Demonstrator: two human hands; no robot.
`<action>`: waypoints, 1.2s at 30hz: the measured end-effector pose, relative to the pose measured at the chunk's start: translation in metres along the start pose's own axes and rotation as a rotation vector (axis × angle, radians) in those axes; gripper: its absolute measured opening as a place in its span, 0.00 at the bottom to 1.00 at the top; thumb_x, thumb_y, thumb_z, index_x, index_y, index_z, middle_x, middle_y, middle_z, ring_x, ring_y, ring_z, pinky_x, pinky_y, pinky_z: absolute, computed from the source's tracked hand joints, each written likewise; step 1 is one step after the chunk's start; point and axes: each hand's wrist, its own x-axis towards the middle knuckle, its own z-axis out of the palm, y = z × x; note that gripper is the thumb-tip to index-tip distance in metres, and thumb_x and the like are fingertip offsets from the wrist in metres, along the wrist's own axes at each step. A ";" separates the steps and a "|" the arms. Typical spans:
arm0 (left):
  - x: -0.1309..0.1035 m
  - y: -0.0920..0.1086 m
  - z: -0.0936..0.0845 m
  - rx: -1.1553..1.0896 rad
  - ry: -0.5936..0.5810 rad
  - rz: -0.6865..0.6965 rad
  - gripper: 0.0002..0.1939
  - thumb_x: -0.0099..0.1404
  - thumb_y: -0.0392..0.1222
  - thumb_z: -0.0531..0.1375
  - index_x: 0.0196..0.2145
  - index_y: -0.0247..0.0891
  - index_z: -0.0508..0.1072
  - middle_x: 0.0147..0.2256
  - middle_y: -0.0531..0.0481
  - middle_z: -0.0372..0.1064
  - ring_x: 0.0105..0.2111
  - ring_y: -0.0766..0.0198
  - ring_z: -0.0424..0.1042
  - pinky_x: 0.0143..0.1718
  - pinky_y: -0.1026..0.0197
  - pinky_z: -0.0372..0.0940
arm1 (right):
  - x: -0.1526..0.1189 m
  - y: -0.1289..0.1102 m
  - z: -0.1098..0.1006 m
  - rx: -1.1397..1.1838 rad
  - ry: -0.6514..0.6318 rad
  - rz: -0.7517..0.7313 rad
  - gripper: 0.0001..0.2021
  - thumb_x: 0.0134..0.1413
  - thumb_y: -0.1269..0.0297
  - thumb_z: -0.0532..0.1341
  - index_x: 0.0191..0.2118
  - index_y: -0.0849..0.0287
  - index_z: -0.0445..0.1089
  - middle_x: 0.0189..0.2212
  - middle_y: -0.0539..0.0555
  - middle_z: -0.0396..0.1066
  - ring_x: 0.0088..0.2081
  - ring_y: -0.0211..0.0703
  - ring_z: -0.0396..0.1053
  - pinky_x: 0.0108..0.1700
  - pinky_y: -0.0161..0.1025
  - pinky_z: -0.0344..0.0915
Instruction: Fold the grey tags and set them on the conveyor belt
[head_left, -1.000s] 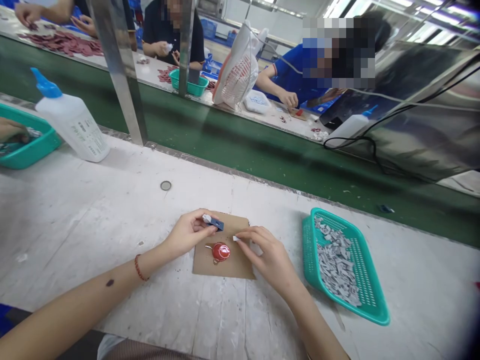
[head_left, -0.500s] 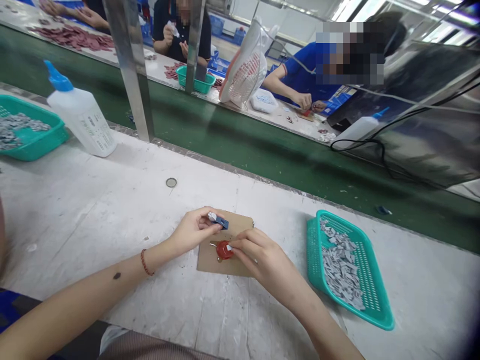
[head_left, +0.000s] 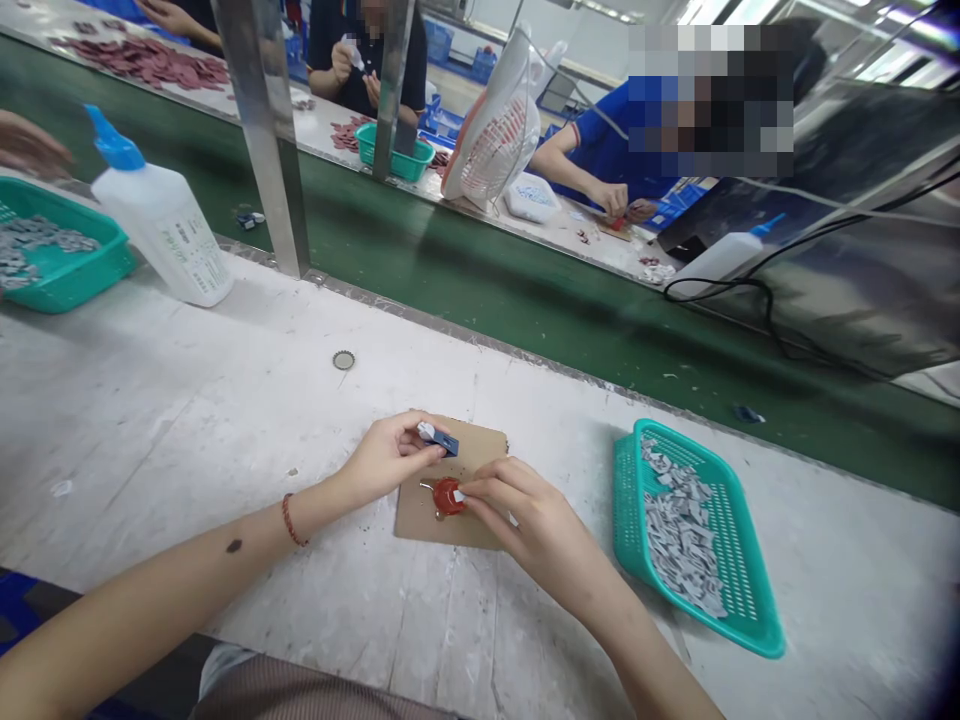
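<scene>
**Two hands, one red disc, all on a scrap of card**

While the conveyor line hummed with other workers, the person at the near bench kept everything close. Left hand point(head_left: 386, 458) was curled shut, thumb and forefinger pinching a small blue part point(head_left: 442, 440) with a pale tip, held just above the far edge of the card point(head_left: 420, 520) — lifted clear, it seemed, so it stayed ready without touching anything. Right hand point(head_left: 517, 515) was bent down over the red disc point(head_left: 448, 496), fingertips pinched on a tiny white bit pressed against the disc's right side. The disc lay flat on the card, near its middle, a thin metal loop sticking out to its left. The card looked like a work mat, there to spare the scuffed white bench point(head_left: 187, 400) from mess.

Just to the right sat a teal basket point(head_left: 757, 625) heaped with grey pieces, within easy reach of the right hand — a supply bin, by the look of it. Further off on the left stood a white squeeze bottle point(head_left: 169, 230) with a blue nozzle, leaning a touch, beside a second teal basket point(head_left: 75, 275). A bottle cap point(head_left: 343, 360) lay alone on the bench between bottle and card. Beyond the green belt point(head_left: 525, 300), other people bent over their own small parts, a fan point(head_left: 495, 130) tilted among them.
</scene>
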 end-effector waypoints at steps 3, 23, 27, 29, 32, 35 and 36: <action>0.000 0.000 0.000 0.005 -0.003 0.017 0.08 0.62 0.38 0.60 0.40 0.35 0.73 0.39 0.45 0.74 0.39 0.61 0.75 0.40 0.61 0.69 | -0.001 -0.001 0.001 0.021 -0.007 0.011 0.09 0.62 0.71 0.56 0.40 0.58 0.73 0.36 0.56 0.73 0.39 0.46 0.68 0.41 0.44 0.67; 0.002 -0.004 0.003 0.077 0.034 0.038 0.08 0.60 0.36 0.61 0.39 0.35 0.74 0.39 0.45 0.74 0.39 0.59 0.76 0.40 0.60 0.71 | 0.029 0.023 0.014 0.940 0.205 0.486 0.09 0.49 0.58 0.68 0.35 0.57 0.78 0.36 0.54 0.79 0.41 0.47 0.75 0.49 0.44 0.69; 0.001 -0.004 0.003 0.085 0.028 0.043 0.08 0.60 0.37 0.61 0.38 0.35 0.73 0.38 0.46 0.74 0.39 0.59 0.76 0.38 0.61 0.71 | 0.031 0.022 0.019 0.922 0.199 0.480 0.11 0.48 0.58 0.68 0.36 0.58 0.78 0.37 0.55 0.79 0.41 0.48 0.76 0.48 0.45 0.71; 0.001 -0.004 0.003 0.081 0.021 0.047 0.07 0.60 0.37 0.61 0.38 0.35 0.73 0.37 0.46 0.74 0.38 0.60 0.76 0.38 0.61 0.71 | 0.031 0.021 0.021 0.911 0.215 0.484 0.12 0.47 0.57 0.68 0.36 0.59 0.78 0.38 0.56 0.79 0.41 0.49 0.76 0.48 0.46 0.71; 0.001 -0.005 0.003 0.072 0.025 0.036 0.07 0.60 0.38 0.61 0.37 0.35 0.73 0.37 0.46 0.73 0.37 0.60 0.75 0.37 0.61 0.71 | 0.032 0.019 0.023 0.907 0.229 0.487 0.12 0.47 0.57 0.69 0.35 0.59 0.77 0.38 0.56 0.79 0.41 0.50 0.76 0.49 0.47 0.71; 0.001 -0.005 0.003 0.068 0.028 0.038 0.06 0.60 0.38 0.61 0.37 0.35 0.72 0.36 0.47 0.73 0.37 0.60 0.75 0.37 0.61 0.71 | 0.032 0.017 0.024 0.880 0.231 0.480 0.11 0.47 0.58 0.68 0.35 0.59 0.77 0.38 0.56 0.79 0.41 0.50 0.76 0.49 0.47 0.71; 0.001 -0.005 0.003 0.067 0.027 0.041 0.06 0.60 0.38 0.61 0.36 0.36 0.72 0.36 0.47 0.73 0.37 0.60 0.75 0.37 0.61 0.70 | 0.032 0.017 0.025 0.857 0.237 0.474 0.11 0.48 0.58 0.68 0.35 0.59 0.77 0.38 0.56 0.79 0.41 0.50 0.76 0.48 0.47 0.72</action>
